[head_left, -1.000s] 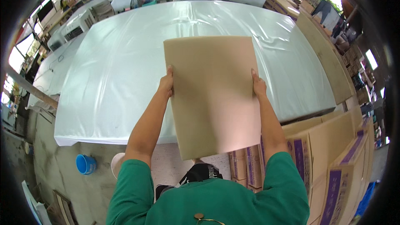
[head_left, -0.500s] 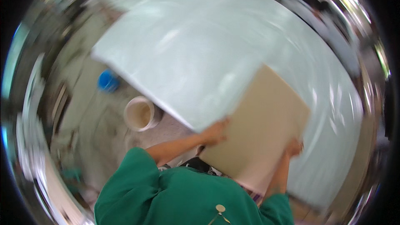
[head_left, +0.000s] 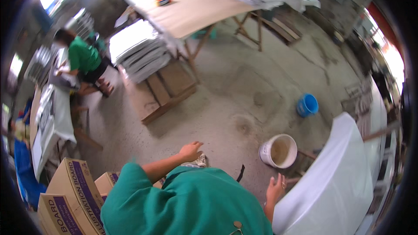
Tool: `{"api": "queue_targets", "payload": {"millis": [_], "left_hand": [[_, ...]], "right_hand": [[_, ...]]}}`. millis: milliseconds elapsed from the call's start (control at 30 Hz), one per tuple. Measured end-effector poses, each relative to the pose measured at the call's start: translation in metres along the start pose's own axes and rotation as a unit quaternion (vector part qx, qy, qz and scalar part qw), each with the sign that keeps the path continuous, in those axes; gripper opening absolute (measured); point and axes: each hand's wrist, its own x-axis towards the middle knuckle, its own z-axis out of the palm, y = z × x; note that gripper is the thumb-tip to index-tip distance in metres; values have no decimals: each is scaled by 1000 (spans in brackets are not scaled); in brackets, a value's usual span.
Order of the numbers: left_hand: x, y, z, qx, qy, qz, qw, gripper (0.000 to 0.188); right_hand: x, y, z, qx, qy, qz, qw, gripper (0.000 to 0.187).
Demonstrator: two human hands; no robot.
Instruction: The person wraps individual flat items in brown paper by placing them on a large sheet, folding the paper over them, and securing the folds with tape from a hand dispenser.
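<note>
Left hand (head_left: 190, 151) loosely extended, empty, above the floor (head_left: 213, 100); right hand (head_left: 274, 189) spread, empty, near the white bucket (head_left: 266, 153) and the white-covered table (head_left: 326, 178)

White bucket (head_left: 265, 154) | open-topped, upright | near glossy white-covered table (head_left: 324, 187)

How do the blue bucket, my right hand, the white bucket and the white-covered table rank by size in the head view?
1. White-covered table
2. White bucket
3. Blue bucket and right hand: too alike to rank; the hand is nearer the camera.
</note>
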Motion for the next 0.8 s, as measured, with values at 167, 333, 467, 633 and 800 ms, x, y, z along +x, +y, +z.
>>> {"api": "queue_targets", "payload": {"millis": [167,333,467,633,800], "left_hand": [[-32,-120,-50,-201,137,-188,952,46],[-6,-182,-92,-373,251,-245,859,45],[41,-217,-133,-412,276,-281,821,45],[88,-284,-212,-337,267,-315,846,44],[76,-338,-312,-293,311,-385,818,43]], "right_hand": [[83,-154,115,66,-266,-40,961,49],[172,-305,182,85,-336,-194,918,49],[248,-436,231,124,-357,-246,893,49],[317,-627,286,317,-336,-246,852,40],[307,-791,300,361,-404,-311,781,37]]}}
